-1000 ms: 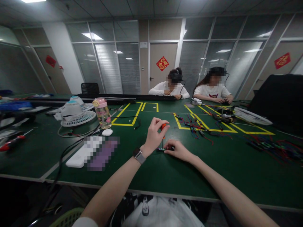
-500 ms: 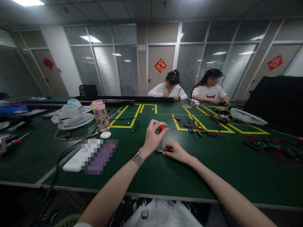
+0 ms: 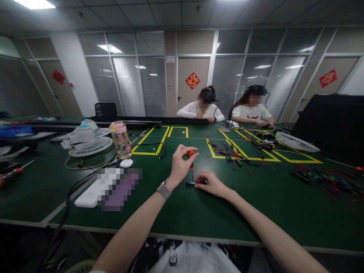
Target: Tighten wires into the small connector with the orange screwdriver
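I saw an orange screwdriver (image 3: 190, 154) stand nearly upright over a small board (image 3: 189, 183).
On the green table (image 3: 196, 222), the right hand (image 3: 211, 185) held the board's right end, its curled fingers hiding that part; I couldn't identify a dark piece (image 3: 204, 181) beneath them. The left hand (image 3: 180, 163) pinched the screwdriver's handle, covering some of it, and the tip was too small to place. Farther off, wires (image 3: 231, 152) tangled indistinctly; beyond, the table hid two people (image 3: 191, 110) below the chest.

Circuit board (image 3: 190, 183) under screwdriver (image 3: 190, 154); bottle (image 3: 121, 142) left; wires (image 3: 231, 152) right
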Tool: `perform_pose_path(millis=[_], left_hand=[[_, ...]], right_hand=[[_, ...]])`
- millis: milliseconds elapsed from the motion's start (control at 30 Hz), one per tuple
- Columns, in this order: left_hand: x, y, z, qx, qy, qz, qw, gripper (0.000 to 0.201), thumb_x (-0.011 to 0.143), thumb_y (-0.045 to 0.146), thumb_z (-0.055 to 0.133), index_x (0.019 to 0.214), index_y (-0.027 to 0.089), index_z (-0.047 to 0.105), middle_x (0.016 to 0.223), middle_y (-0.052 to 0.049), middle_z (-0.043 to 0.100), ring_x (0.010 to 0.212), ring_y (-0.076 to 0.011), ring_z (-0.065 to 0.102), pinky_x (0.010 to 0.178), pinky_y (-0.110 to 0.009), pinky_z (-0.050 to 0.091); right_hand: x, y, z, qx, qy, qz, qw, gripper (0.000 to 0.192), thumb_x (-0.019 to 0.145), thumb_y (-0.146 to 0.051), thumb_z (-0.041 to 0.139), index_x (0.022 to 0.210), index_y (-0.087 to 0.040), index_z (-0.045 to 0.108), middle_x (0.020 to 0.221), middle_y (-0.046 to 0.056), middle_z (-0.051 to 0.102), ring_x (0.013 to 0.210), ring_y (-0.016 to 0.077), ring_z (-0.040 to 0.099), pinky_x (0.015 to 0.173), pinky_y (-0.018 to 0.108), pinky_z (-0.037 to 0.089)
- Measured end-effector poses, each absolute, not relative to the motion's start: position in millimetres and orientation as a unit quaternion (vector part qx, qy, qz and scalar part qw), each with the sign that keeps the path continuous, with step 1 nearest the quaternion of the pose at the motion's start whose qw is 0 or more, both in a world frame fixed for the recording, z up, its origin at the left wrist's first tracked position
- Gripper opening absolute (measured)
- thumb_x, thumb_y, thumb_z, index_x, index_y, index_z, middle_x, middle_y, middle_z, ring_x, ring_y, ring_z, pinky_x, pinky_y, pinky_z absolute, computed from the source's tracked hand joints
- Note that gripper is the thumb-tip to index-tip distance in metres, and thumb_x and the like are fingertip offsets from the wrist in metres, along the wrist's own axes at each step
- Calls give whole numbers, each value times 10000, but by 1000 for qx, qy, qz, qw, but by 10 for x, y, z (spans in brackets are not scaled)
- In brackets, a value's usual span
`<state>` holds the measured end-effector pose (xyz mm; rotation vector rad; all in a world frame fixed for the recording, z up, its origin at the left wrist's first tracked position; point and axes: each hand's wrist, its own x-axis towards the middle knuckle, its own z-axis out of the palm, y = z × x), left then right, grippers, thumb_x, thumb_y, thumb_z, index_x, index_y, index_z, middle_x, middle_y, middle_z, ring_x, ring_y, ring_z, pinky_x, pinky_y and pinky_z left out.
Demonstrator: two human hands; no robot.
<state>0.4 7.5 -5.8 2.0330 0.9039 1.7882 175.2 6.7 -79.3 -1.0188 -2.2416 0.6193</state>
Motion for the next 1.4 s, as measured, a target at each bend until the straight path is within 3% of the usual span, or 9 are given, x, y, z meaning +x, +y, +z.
perform_pose_path(millis=[100,233,333,467,700,800,933,1167,1400], left_hand=[[-13,51,-55,713,315,620,89,196,922,303,556,974,203,716,874,-28,570,834,-147,578,794,-278,484],[10,70,-69,741,270,590,172,324,988,222,381,1212,205,615,1118,-69,621,991,-158,615,890,-304,482],[29,93,-77,727,264,592,228,302,949,230,487,1228,198,596,1080,-68,644,921,-157,641,811,-282,516],[9,74,-54,710,317,615,135,177,828,259,681,993,197,700,848,-16,582,797,-147,583,751,-267,497],[-2,85,-63,734,275,590,194,313,978,236,404,1193,221,632,1140,-65,619,1035,-166,610,919,-310,481],[4,114,-83,717,267,597,240,298,949,247,479,1211,205,615,1085,-68,643,955,-161,641,844,-289,516],[-3,112,-81,707,309,614,167,213,830,277,679,1030,208,701,925,-38,596,864,-156,600,765,-263,510],[15,124,-77,704,251,586,314,333,974,276,419,1245,198,597,1160,-91,634,979,-173,651,852,-300,513],[-19,93,-41,714,309,609,157,128,841,301,661,886,190,706,878,-27,584,824,-146,580,763,-262,495]], right_hand=[[1747,53,-775,-383,-845,226,296,85,769,-186,700,848,-158,685,773,13,596,676,138,555,633,250,435],[1750,54,-767,-378,-849,224,293,89,777,-190,690,859,-157,683,785,17,603,685,140,565,637,250,440],[1754,58,-772,-379,-850,224,290,88,782,-197,682,862,-161,682,786,18,601,678,140,563,632,251,444],[1755,53,-772,-380,-851,220,288,83,791,-196,665,867,-167,680,799,21,605,689,142,567,645,257,454],[1757,53,-764,-377,-855,213,285,88,799,-203,656,877,-169,680,793,22,605,688,145,568,647,261,454],[1758,52,-765,-377,-855,215,284,86,800,-204,655,875,-169,680,795,22,604,692,145,571,653,262,456],[1757,52,-772,-379,-853,218,286,84,794,-197,662,870,-166,681,802,24,601,697,146,573,652,260,456],[1756,50,-764,-378,-853,215,288,86,792,-197,670,873,-174,686,782,17,610,680,145,569,643,260,454],[1757,42,-752,-379,-852,218,287,83,788,-190,666,868,-172,684,792,19,605,685,145,569,649,263,458]])
